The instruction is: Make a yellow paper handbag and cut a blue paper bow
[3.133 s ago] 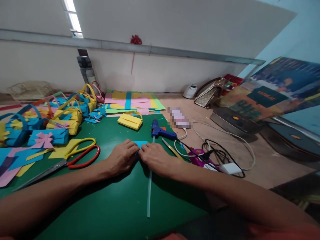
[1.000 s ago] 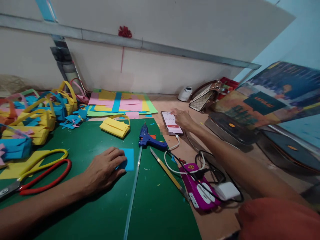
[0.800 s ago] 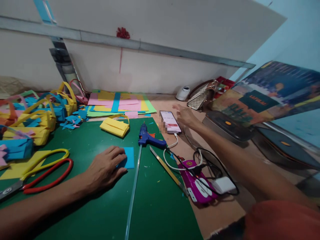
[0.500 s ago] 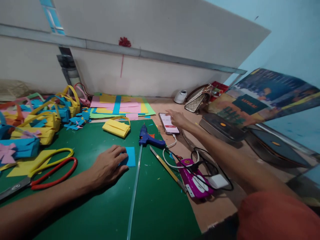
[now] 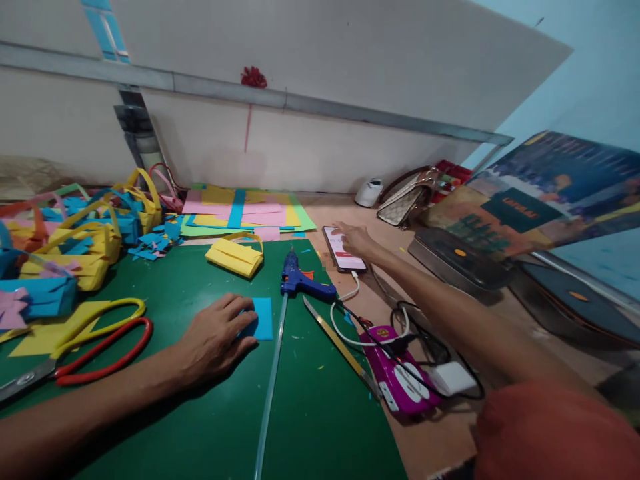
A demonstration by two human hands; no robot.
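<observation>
My left hand (image 5: pixel 220 330) lies palm down on the green mat (image 5: pixel 210 420), thumb apart, with its fingertips over a small blue paper piece (image 5: pixel 264 320). Part of that piece is hidden under the fingers. Farther off, my right hand (image 5: pixel 354 241) reaches over a phone (image 5: pixel 351 263) with a finger stretched toward its lit screen. Nothing is held in it. Between the hands sits a blue glue gun (image 5: pixel 305 283) with a long clear glue stick (image 5: pixel 273 393) sticking out behind. A cutter knife (image 5: pixel 343 347) lies to its right, and a small yellow paper bag (image 5: pixel 235 258) stands beyond my left hand.
Scissors (image 5: pixel 103 353) with yellow and red handles lie at left. Several colourful paper bags (image 5: pixel 50 287) crowd the left edge. Paper sheets (image 5: pixel 250 212) are stacked at the back. A purple power strip (image 5: pixel 403 377) with tangled cables and a white charger (image 5: pixel 453 378) is at right.
The view has shifted slightly, so things at right appear a little farther right and lower. My right hand stays over the phone, and my left hand rests on the blue paper as before.
</observation>
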